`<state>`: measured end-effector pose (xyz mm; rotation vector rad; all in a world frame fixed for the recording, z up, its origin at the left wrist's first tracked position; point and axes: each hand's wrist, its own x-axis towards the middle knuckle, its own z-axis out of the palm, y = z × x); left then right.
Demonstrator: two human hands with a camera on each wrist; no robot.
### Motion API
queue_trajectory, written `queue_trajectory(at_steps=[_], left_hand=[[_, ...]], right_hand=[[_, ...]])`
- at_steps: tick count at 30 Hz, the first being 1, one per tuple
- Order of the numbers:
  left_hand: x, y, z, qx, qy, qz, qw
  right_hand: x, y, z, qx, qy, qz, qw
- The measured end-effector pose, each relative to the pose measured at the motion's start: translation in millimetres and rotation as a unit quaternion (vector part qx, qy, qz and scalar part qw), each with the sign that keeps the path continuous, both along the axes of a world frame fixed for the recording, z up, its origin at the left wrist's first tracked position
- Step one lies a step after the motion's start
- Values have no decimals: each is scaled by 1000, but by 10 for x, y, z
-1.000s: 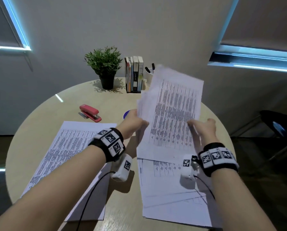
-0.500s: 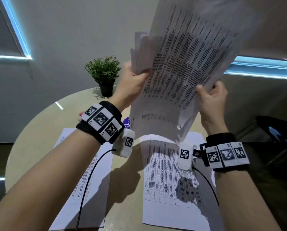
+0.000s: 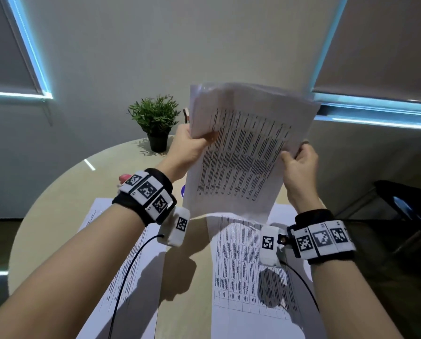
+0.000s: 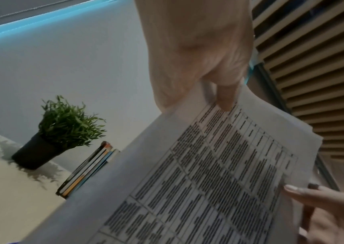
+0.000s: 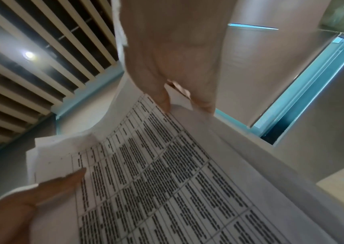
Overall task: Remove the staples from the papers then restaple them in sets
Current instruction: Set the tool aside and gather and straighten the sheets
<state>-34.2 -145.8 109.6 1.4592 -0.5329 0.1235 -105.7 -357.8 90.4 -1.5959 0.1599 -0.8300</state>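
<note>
Both hands are up off the desk (image 3: 58,206) holding a bundle of papers (image 3: 241,155) in the air, printed side facing the person. The left hand (image 3: 187,148) has its grip pinched on the bundle's left edge, thumb (image 4: 226,97) pressed on the front sheet and fingers behind. The right hand (image 3: 300,165) is grasping the right edge the same way, thumb in front, and the wrist view shows its fingers (image 5: 203,100) curled round the back of the sheets. The top left corner of the bundle looks a bit crumpled and fanned, several sheets thick. The pages are printed tables, rows of dark text in a grid, but it's all too blurred to read any of it. Straight below the bundle another printed sheet (image 3: 248,272) lies flat on the desk, and a second pile of sheets (image 3: 131,270) lies down-left of the bundle under the left forearm. A bit of the red stapler (image 3: 124,177) peeks out behind the left wristband, left of the bundle. Something blue (image 3: 183,190) shows on the desk just at the bundle's lower left edge, can't tell what it is. Left of the bundle there's a small potted plant (image 3: 155,121), with some books (image 4: 87,170) standing between the two. The wristbands carry black and white square code markers, no readable words.
</note>
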Motion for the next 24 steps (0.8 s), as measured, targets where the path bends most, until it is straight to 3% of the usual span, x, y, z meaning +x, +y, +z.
queue_trajectory(at_steps=[4, 6, 9, 10, 12, 14, 16, 19, 22, 24], left_hand=[[29, 4, -37, 24, 31, -45, 998], [66, -6, -182, 33, 62, 1, 998], [196, 24, -341, -47, 131, 94, 986], [202, 39, -343, -77, 147, 117, 979], [236, 68, -383, -136, 181, 110, 968], [184, 69, -431, -185, 219, 68, 956], [147, 73, -537, -197, 273, 37, 941], [80, 182, -624, -192, 303, -12, 933], [74, 396, -667, -203, 296, -47, 932], [80, 546, -687, -173, 294, -58, 938]], right_hand=[[18, -22, -78, 12, 31, 25, 999], [29, -24, -227, 13, 89, 20, 996], [18, -27, -493, 63, 179, -72, 979], [3, -31, -576, 115, 221, -75, 966], [-9, -53, -709, 251, 294, -3, 922], [27, -62, -780, 420, 280, 89, 859], [12, -60, -792, 491, 252, 114, 826], [3, -132, -785, 459, 221, 91, 856], [-80, -307, -748, 316, 179, 6, 932], [-176, -399, -697, 228, 141, -32, 963]])
